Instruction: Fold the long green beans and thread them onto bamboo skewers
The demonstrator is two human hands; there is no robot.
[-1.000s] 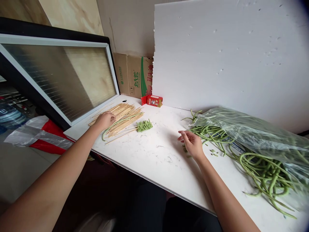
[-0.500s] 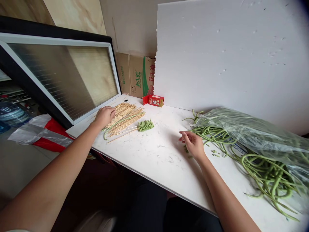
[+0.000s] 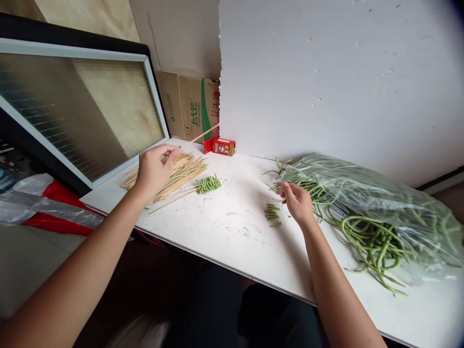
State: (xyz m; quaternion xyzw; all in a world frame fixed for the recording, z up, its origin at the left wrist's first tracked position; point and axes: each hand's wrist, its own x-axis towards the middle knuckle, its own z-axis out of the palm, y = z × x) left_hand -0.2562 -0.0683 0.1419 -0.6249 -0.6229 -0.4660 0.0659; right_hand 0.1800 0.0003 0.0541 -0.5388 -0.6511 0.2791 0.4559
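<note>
My left hand [image 3: 155, 166] is pinched on a thin bamboo skewer [image 3: 205, 133] that points up and to the right. Beneath it lies a pile of bamboo skewers [image 3: 186, 169] with a long green bean across it. Just right of the pile, cut bean pieces [image 3: 209, 184] sit threaded side by side on skewers. My right hand [image 3: 296, 200] hovers over the table with loosely bent fingers apart, and I see nothing held in it. Close below it is a small row of loose cut bean pieces [image 3: 271, 212].
Long green beans [image 3: 377, 237] spill from a clear plastic bag [image 3: 362, 181] on the right of the white table [image 3: 224, 237]. At the back stand a red box [image 3: 223, 146], a cardboard carton [image 3: 188, 106] and a white foam board [image 3: 290, 77]. A framed glass panel [image 3: 97, 111] leans at left.
My left hand has lifted off the skewer pile with one skewer in its fingers. My right hand has shifted slightly away, uncovering the cut bean pieces. The view has turned a little to the right.
</note>
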